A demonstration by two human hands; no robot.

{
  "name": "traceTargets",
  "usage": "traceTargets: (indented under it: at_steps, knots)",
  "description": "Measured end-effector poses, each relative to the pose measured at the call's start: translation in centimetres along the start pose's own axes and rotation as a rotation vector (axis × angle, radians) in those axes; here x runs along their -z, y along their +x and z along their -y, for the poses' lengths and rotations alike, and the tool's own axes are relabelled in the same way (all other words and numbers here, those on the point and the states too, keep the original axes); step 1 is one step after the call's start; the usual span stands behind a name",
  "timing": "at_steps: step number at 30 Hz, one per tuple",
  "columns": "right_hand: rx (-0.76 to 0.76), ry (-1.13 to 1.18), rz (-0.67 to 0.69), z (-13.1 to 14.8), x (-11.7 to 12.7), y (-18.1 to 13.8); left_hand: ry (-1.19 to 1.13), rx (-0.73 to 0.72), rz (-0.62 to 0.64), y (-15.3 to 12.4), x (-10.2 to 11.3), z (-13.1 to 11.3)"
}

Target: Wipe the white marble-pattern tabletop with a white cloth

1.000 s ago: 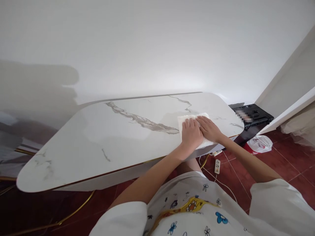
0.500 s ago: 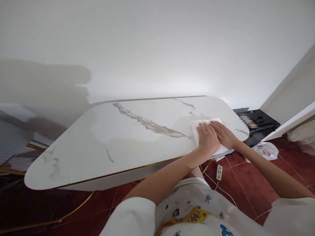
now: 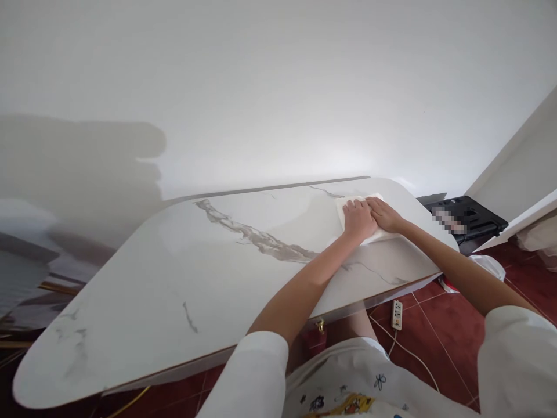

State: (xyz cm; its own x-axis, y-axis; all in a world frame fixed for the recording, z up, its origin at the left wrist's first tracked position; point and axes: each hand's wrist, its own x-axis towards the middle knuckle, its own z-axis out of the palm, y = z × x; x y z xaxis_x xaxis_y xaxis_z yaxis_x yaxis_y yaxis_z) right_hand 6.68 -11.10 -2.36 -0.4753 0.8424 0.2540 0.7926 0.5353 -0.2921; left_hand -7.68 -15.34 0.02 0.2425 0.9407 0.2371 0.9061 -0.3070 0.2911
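A white marble-look table with grey veins fills the middle of the view. On its far right part lies a folded white cloth. My left hand presses flat on the cloth, fingers stretched forward. Beside it, my right hand lies flat on the same cloth, fingers extended and touching the left hand. Both arms reach far across the tabletop. Most of the cloth is hidden under my hands.
A white wall rises right behind the table. Past the table's right end sits a black device. On the red tiled floor lie a white power strip with its cable and a white plastic bag.
Both hands slid the cloth away from the near right edge toward the table's far side. My arms stretched out and the view moved closer over the table.
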Motion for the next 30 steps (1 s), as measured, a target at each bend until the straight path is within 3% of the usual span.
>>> traceTargets:
  at_steps: [10,17,24,30]
  knots:
    - [-0.028,0.013,-0.013,-2.9,-1.6,9.5,-0.025,0.038,-0.020,8.0,-0.4,4.9]
    - [-0.057,-0.005,-0.010,-3.9,-2.7,14.6,-0.011,0.063,-0.050,11.7,-0.4,7.9]
    - [-0.042,0.008,0.014,-4.6,-3.5,16.1,0.048,0.071,-0.031,12.9,-0.7,8.7]
    - [0.049,0.031,0.026,-7.1,-2.3,15.0,0.067,0.074,-0.030,13.8,-1.8,6.5]
